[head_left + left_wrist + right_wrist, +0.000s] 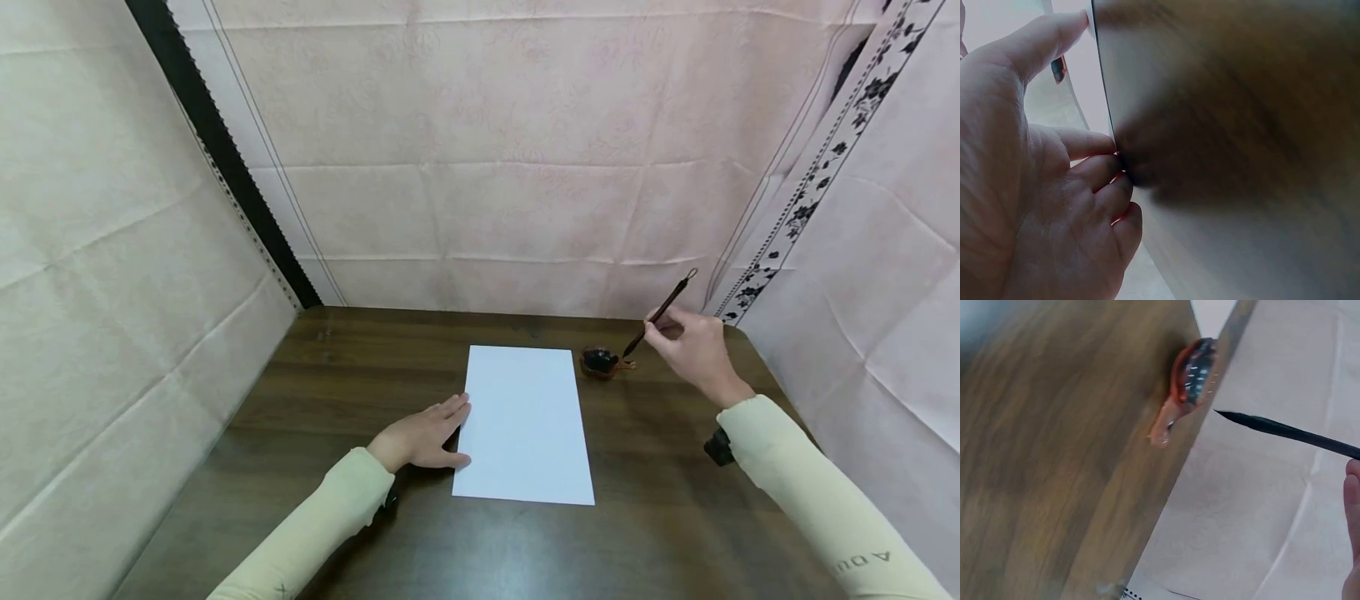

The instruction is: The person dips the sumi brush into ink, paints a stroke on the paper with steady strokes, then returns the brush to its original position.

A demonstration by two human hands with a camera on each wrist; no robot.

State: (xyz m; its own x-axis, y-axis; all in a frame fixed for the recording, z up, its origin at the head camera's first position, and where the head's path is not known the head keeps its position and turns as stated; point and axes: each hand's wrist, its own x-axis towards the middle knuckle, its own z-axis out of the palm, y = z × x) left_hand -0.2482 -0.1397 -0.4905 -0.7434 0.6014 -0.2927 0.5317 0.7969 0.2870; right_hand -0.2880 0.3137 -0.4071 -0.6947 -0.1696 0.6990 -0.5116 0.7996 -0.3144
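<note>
A blank white sheet of paper [522, 425] lies on the wooden table. My left hand [426, 435] rests at its left edge, fingers extended, with thumb and fingertips right on the margin. In the left wrist view that hand [1054, 175] casts a shadow on the wood. My right hand [692, 346] pinches a dark writing brush [667, 305], tilted, with a loop at its upper end. The brush's pointed dark tip is close to a small reddish-brown ink dish [600, 362] holding black ink. In the right wrist view the dish [1175, 394] shows a short handle-like end.
The table [337, 375] has a dark brown wood grain. Pale cloth [487, 167] hangs behind it and on both sides, with a black strip at the left corner and a floral border [825, 167] at the right. Dark devices sit at both wrists.
</note>
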